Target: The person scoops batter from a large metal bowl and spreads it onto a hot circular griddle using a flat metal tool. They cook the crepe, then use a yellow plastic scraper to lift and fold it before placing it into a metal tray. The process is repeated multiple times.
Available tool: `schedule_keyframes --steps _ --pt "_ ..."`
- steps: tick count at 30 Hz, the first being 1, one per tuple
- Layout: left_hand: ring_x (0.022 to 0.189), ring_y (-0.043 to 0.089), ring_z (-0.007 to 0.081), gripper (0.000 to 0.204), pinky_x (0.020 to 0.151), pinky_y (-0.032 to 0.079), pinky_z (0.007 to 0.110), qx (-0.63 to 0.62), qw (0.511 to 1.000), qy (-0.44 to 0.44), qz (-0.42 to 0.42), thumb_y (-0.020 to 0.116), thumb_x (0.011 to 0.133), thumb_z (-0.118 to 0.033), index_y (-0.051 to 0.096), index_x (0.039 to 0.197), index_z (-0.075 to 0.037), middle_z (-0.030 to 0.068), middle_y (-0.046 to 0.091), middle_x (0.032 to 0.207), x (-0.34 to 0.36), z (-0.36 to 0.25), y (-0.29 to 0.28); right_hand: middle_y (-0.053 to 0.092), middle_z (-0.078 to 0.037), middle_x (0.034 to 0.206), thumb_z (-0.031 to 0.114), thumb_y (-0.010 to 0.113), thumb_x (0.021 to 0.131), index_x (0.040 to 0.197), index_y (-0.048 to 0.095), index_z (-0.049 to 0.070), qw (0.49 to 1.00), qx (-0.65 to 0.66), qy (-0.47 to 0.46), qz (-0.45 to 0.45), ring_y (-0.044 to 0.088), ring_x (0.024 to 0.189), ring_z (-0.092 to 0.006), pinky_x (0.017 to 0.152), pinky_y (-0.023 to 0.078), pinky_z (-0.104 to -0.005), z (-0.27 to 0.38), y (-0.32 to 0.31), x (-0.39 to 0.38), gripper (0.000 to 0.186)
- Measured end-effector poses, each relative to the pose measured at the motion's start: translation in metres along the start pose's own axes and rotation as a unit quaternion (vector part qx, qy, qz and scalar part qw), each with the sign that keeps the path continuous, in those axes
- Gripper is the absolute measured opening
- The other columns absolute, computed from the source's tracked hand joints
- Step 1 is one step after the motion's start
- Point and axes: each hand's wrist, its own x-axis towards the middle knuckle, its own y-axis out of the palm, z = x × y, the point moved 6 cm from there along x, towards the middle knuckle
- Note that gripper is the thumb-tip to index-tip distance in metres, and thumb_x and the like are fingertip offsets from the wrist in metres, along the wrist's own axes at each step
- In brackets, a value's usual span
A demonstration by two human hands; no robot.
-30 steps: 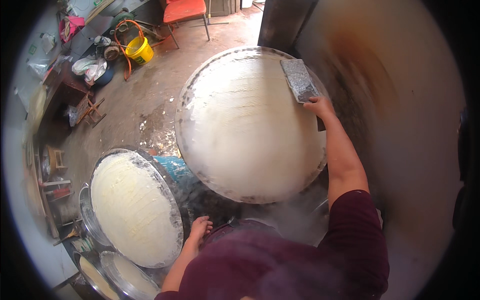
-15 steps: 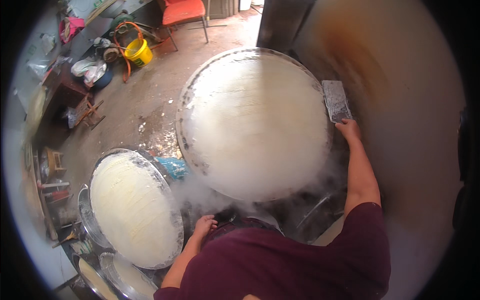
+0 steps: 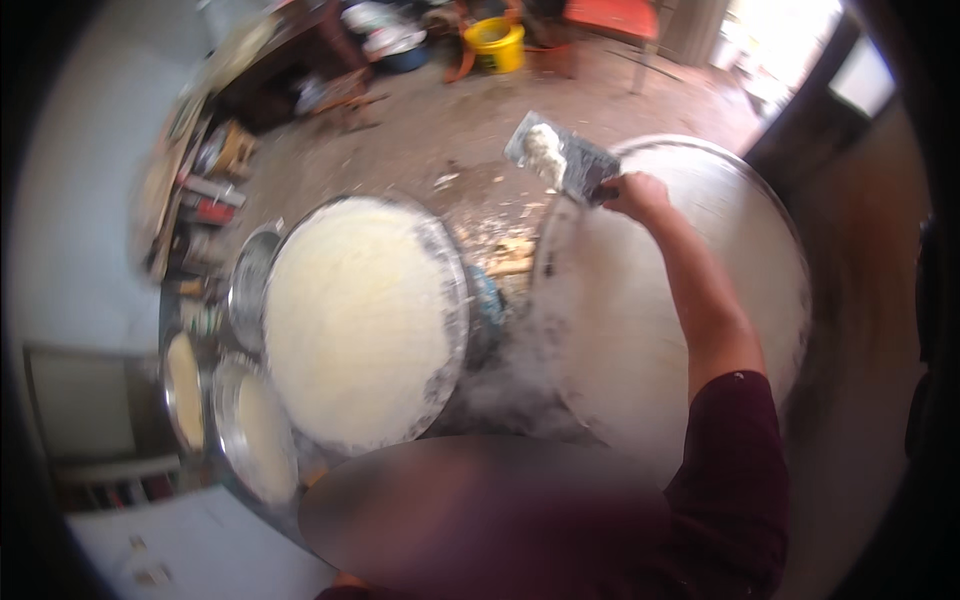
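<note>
My right hand (image 3: 640, 195) is closed on the handle of a wide, flat metal scraper (image 3: 583, 172). A lump of white, pasty stuff (image 3: 543, 155) sits on its blade. Hand and scraper are above the left rim of a big round steaming pan (image 3: 700, 280), which is covered with a smooth white layer. Left of it stands a second round pan (image 3: 360, 320), filled with a cream-coloured layer that has dark patches around its edge. My left hand does not show; a blurred patch covers the lower middle of the picture.
Smaller metal basins (image 3: 255, 425) with pale contents stand at the lower left. A yellow bucket (image 3: 494, 45) and a red chair (image 3: 612, 15) are at the back. Pale scraps (image 3: 505, 245) litter the floor between the pans. A brown wall (image 3: 860, 330) rises at the right.
My right hand has carried the scraper from the big pan's right edge to its left rim; white stuff now shows on the blade. The view has turned left, and my left hand has gone from sight.
</note>
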Motion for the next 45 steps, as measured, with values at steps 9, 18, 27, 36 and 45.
schedule_keyframes --steps 9,18,27,36,45 --pt "0.074 0.06 0.0142 0.034 0.062 0.049 0.027 -0.332 0.943 0.011 -0.011 0.049 0.087 -0.019 0.052 0.117 -0.004 0.0067 0.063 0.092 -0.008 0.088 -0.05 0.065 -0.017 0.09 0.021 0.074 0.066 0.127 0.046 0.006 0.868 0.282 -0.357 0.199 0.064 0.082 -0.0226 0.074 0.048 -0.0318 0.443 0.141 -0.124 0.069" --pt "0.07 0.057 0.0127 0.036 0.061 0.046 0.025 -0.586 0.796 0.026 -0.149 0.047 0.084 -0.017 0.052 0.116 -0.002 0.0078 0.061 0.09 -0.066 0.291 -0.15 0.063 -0.013 0.071 0.028 0.062 0.078 0.083 0.062 -0.001 0.855 0.14 -0.347 0.358 0.062 0.069 -0.0204 0.064 0.047 -0.0367 0.708 0.36 -0.281 0.029" --pt "0.065 0.055 0.0092 0.025 0.055 0.044 0.023 -0.727 0.65 -0.044 -0.216 0.047 0.087 -0.016 0.056 0.108 -0.006 0.0047 0.061 0.085 -0.078 0.408 -0.173 0.056 -0.01 0.06 0.036 0.046 0.09 0.088 0.054 0.0 0.86 0.142 -0.162 0.462 0.054 0.047 -0.0204 0.044 0.045 -0.0326 0.721 0.46 -0.327 0.037" --pt "0.064 0.058 0.0141 0.022 0.053 0.046 0.028 -0.7 0.701 -0.086 -0.109 0.053 0.086 -0.022 0.056 0.101 -0.006 0.0066 0.061 0.081 -0.033 0.407 -0.129 0.057 -0.008 0.06 0.032 0.046 0.09 0.086 0.056 0.001 0.837 0.121 -0.085 0.527 0.054 0.047 -0.0167 0.047 0.044 -0.0287 0.641 0.331 -0.345 0.033" --pt "0.058 0.055 0.0125 0.016 0.05 0.045 0.027 -0.666 0.736 -0.083 -0.085 0.054 0.088 -0.028 0.057 0.092 -0.013 0.003 0.059 0.071 -0.018 0.424 -0.101 0.061 -0.008 0.072 0.023 0.061 0.083 0.098 0.06 0.001 0.897 0.126 -0.104 0.41 0.056 0.062 -0.0136 0.056 0.046 -0.0285 0.569 0.243 -0.322 0.026"
